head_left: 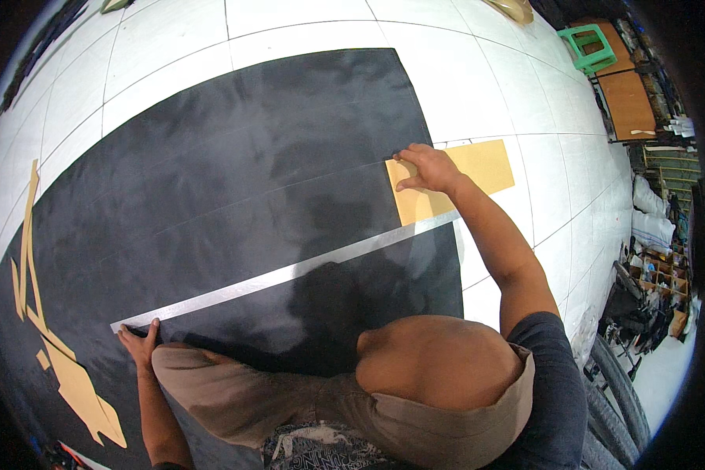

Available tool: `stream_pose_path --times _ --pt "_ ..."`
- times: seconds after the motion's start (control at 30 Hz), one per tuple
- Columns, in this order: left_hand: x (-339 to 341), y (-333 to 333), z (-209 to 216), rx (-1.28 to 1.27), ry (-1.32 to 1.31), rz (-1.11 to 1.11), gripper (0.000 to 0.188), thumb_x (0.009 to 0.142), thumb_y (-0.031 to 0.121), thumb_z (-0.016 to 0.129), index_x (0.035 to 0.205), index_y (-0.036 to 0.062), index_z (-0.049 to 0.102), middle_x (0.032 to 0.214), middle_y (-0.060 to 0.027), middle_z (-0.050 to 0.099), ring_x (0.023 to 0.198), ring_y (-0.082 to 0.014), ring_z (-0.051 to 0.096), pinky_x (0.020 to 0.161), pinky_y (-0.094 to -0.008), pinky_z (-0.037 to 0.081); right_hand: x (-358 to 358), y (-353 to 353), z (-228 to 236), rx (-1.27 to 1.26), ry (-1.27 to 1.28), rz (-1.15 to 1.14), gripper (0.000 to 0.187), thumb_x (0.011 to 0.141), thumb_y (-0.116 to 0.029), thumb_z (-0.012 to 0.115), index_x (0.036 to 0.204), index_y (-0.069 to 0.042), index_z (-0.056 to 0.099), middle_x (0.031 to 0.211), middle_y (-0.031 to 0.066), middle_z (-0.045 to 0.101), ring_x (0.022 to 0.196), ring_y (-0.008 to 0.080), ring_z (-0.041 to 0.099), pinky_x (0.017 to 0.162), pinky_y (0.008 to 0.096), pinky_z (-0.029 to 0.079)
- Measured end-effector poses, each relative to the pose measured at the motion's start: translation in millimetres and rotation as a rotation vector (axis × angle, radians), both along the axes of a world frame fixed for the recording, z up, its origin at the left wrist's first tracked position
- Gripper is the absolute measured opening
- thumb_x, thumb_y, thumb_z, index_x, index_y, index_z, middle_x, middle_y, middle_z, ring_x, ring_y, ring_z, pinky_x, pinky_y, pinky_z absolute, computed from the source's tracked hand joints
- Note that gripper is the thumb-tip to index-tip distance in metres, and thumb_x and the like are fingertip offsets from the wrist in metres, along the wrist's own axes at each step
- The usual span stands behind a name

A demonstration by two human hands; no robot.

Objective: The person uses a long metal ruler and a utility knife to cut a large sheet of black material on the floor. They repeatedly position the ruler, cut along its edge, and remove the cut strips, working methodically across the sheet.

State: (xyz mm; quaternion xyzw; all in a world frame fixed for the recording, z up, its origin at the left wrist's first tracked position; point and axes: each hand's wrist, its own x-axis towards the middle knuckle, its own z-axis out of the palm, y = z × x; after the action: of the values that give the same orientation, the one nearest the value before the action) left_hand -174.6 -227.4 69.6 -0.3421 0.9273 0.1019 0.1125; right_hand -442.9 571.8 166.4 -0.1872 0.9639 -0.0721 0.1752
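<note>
A long silver metal ruler lies slantwise across a large black sheet that looks like leather or vinyl. At the ruler's left end, my left hand is closed on it, thumb and fingertips at its edges. My right hand holds a yellow card rectangle down near its left edge, with thumb and fingers curled over it. This card overlaps the sheet's right edge and reaches onto the floor tiles. Its near edge meets the ruler's right part. My palm hides some of the card.
Cut yellow card templates lie on the sheet at the left. My bent knee is close to the ruler. White floor tiles surround the sheet. Along the right stand a green stool, shelves with clutter and black tyres.
</note>
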Motion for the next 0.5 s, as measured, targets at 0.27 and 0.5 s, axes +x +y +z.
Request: stream_pose_path --times 0.27,0.5 --pt "-6.5 30.1 22.1 0.006 -0.007 0.043 0.129 0.07 0.064 0.084 0.152 -0.0149 0.024 0.159 -0.0384 0.018 0.15 -0.0505 0.019 0.123 -0.0516 0.022 -7.5 -3.4 3.7 0.039 -0.041 0.013 0.068 0.074 -0.046 0.084 0.129 -0.012 0.062 0.118 0.0128 0.062 0.115 0.0352 0.059 0.093 0.046 0.051" --pt "-9.5 42.4 25.1 -0.112 0.218 -0.011 0.085 0.086 0.055 0.073 0.141 -0.0057 0.05 0.149 -0.031 0.044 0.139 -0.0459 0.04 0.116 -0.0511 0.032 -16.9 24.1 -8.4 0.023 0.007 0.067 0.052 0.08 -0.032 0.082 0.123 -0.009 0.064 0.123 0.018 0.066 0.114 0.039 0.062 0.095 0.0473 0.052"
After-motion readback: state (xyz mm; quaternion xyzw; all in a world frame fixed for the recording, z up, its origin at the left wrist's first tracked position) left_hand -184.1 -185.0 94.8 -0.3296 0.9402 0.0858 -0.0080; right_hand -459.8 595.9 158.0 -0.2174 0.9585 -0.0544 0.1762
